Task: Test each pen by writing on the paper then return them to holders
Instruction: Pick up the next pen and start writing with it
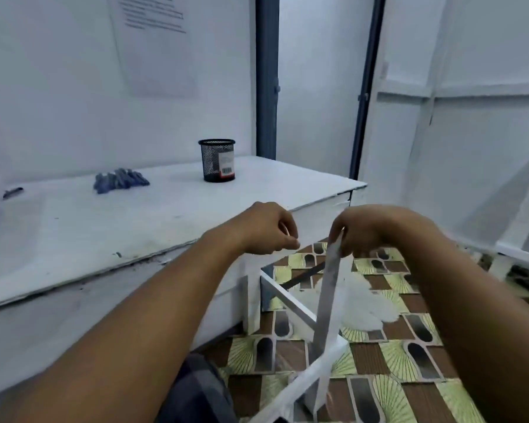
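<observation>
Pens (121,179) — desk, well apart | right fingers (338,232) pinch strip (327,294) — left fingers (287,239) curled

No text can be read: the barcode label (226,163) on the mesh holder (217,160) and the sheet (156,41) on the wall above it are blurred.

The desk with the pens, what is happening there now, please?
Nothing on it is being handled. A pile of blue pens lies on the white desk, the black mesh holder stands apart, apparently empty. The right hand pinches a white strip beside the desk; the left hand is curled nearby.
</observation>
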Demonstrator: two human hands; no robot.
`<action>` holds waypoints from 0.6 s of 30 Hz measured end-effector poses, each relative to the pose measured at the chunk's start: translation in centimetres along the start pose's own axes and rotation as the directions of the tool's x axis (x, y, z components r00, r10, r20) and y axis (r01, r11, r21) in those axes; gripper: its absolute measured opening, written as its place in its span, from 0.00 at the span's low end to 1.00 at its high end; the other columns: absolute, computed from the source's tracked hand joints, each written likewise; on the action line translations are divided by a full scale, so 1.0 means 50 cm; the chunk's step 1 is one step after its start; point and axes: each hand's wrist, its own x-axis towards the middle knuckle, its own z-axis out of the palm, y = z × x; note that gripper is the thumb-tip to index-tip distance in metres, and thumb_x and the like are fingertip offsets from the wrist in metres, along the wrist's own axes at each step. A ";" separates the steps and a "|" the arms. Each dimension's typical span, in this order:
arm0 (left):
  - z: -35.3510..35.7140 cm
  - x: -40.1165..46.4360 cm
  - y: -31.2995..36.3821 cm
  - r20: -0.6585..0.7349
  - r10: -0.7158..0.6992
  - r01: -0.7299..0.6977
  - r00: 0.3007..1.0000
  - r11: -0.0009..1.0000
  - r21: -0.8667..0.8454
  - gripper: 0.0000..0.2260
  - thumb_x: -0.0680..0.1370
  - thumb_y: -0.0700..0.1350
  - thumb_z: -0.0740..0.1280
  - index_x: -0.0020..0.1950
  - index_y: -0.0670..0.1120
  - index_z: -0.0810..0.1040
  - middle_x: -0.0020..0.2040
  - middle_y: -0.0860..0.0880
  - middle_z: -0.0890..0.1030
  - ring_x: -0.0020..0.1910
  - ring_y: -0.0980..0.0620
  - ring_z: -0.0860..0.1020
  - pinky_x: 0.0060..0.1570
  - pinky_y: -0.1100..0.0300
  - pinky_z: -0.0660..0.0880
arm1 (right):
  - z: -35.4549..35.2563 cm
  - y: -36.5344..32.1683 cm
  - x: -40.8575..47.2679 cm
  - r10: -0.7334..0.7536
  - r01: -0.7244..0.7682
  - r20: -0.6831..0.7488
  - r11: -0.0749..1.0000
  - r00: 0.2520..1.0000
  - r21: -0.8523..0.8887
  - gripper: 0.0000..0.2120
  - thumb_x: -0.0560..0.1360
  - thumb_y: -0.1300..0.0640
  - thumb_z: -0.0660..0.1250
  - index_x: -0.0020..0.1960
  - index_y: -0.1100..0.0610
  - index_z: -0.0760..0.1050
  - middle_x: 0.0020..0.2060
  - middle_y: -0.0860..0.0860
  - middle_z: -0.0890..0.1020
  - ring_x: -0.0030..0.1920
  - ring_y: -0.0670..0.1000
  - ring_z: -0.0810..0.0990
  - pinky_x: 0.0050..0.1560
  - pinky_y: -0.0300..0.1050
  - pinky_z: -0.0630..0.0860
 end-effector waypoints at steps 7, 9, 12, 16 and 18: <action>-0.174 -0.062 -0.002 -0.165 -0.063 0.079 0.984 0.993 0.091 0.06 0.75 0.45 0.71 0.49 0.46 0.82 0.44 0.50 0.84 0.42 0.51 0.83 0.44 0.57 0.82 | -0.100 -0.119 0.005 -0.146 0.154 -0.232 0.988 0.962 0.016 0.12 0.76 0.56 0.69 0.59 0.51 0.76 0.46 0.53 0.84 0.40 0.53 0.84 0.38 0.43 0.78; -0.221 -0.093 -0.027 -0.210 -0.110 0.141 0.971 0.980 0.143 0.06 0.75 0.46 0.71 0.49 0.47 0.82 0.44 0.51 0.84 0.40 0.54 0.82 0.42 0.61 0.80 | -0.106 -0.172 0.013 -0.230 0.252 -0.313 0.967 0.922 0.032 0.10 0.76 0.54 0.68 0.57 0.51 0.76 0.47 0.51 0.82 0.44 0.54 0.83 0.45 0.46 0.80; -0.289 -0.146 -0.073 -0.273 -0.176 0.234 0.946 0.952 0.197 0.04 0.75 0.47 0.71 0.48 0.48 0.82 0.42 0.51 0.83 0.34 0.59 0.79 0.36 0.65 0.76 | -0.094 -0.257 0.029 -0.358 0.384 -0.368 0.923 0.858 -0.003 0.10 0.77 0.53 0.67 0.58 0.51 0.77 0.47 0.47 0.78 0.49 0.50 0.77 0.48 0.43 0.74; -0.356 -0.216 -0.130 -0.351 -0.247 0.341 0.903 0.910 0.235 0.04 0.74 0.49 0.71 0.45 0.50 0.82 0.40 0.52 0.84 0.32 0.61 0.78 0.34 0.66 0.72 | -0.063 -0.362 0.060 -0.470 0.498 -0.359 0.867 0.806 -0.016 0.09 0.77 0.55 0.67 0.56 0.54 0.79 0.46 0.47 0.76 0.41 0.45 0.73 0.47 0.41 0.74; -0.387 -0.258 -0.162 -0.410 -0.275 0.389 0.870 0.893 0.226 0.02 0.74 0.48 0.71 0.45 0.51 0.82 0.40 0.53 0.83 0.34 0.62 0.77 0.36 0.67 0.73 | -0.050 -0.424 0.079 -0.512 0.540 -0.342 0.841 0.788 -0.014 0.08 0.77 0.55 0.67 0.54 0.53 0.79 0.48 0.48 0.78 0.39 0.45 0.73 0.47 0.42 0.75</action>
